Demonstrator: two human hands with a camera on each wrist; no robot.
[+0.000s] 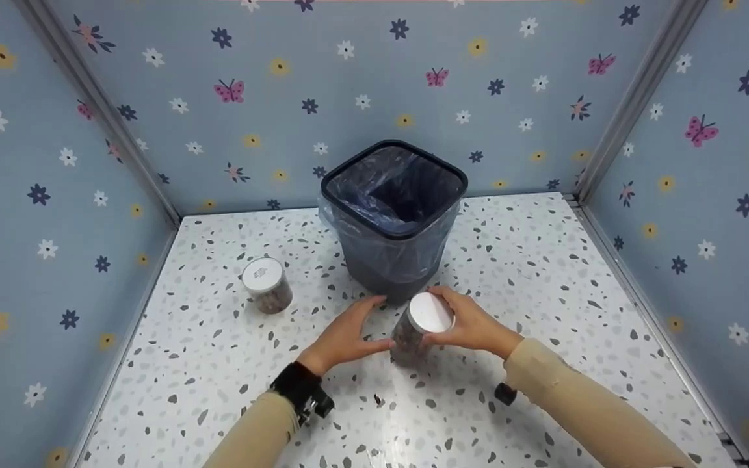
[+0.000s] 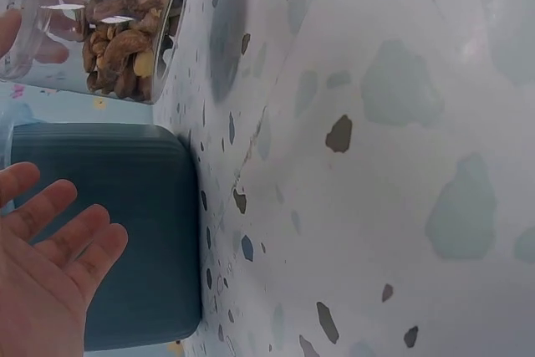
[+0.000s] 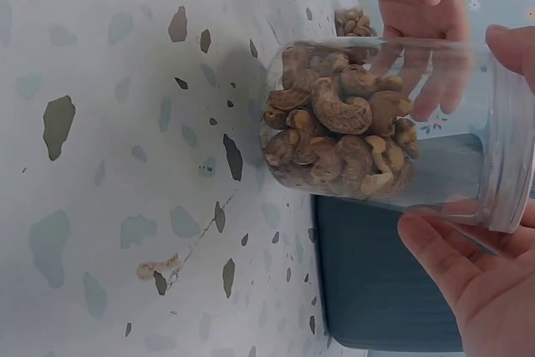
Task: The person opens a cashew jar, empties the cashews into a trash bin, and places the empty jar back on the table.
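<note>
The right hand [image 1: 472,325] had a jar of cashews [image 3: 334,127] by its lidded end, in front of the bin [image 1: 378,283].
Its thumb and fingers curled round the jar near the white lid [image 1: 431,312]; the left hand [image 1: 343,336] stood open beside it, holding nothing, though I couldn't tell whether its thumb touched the jar. The bin, lined with a clear bag [image 1: 407,257], stood on the speckled table [image 1: 209,390], a second jar [image 1: 272,298] off to its left.
</note>
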